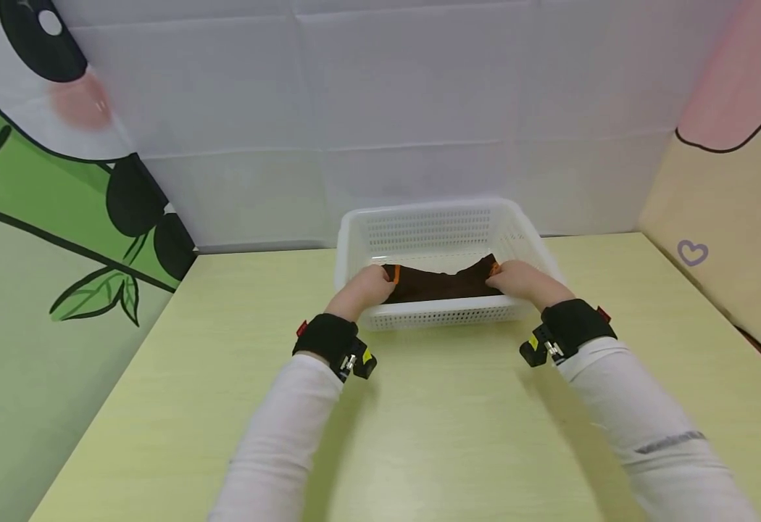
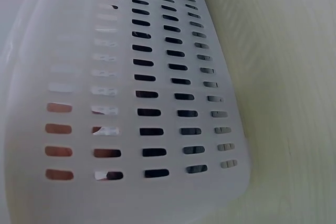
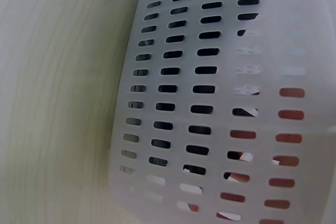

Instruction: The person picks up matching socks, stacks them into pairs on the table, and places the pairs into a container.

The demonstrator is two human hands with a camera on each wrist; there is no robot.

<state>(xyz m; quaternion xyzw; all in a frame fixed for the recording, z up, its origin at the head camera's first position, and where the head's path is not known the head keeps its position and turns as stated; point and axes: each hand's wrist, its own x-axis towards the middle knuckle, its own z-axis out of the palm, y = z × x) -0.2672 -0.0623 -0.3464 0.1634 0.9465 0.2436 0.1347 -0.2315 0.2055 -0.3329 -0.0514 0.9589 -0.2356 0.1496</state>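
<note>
A dark brown piece of cloth with orange trim near both ends (image 1: pixel 442 285) lies inside the white plastic basket (image 1: pixel 446 317), along its near wall. My left hand (image 1: pixel 366 287) reaches over the near rim and grips the cloth's left end. At the other end, my right hand (image 1: pixel 525 281) pinches the cloth by its right corner. Fingertips of both hands are partly hidden by the cloth and the rim. Both wrist views show mostly the slotted basket wall (image 2: pixel 121 103), with skin and dark cloth glimpsed through the slots of the right-hand view's wall (image 3: pixel 215 103).
The basket stands on a pale yellow wooden table (image 1: pixel 433 420), close to the white backdrop (image 1: pixel 413 94) behind it. A green printed panel (image 1: pixel 41 196) borders the left side, and a beige and pink panel (image 1: pixel 733 196) the right.
</note>
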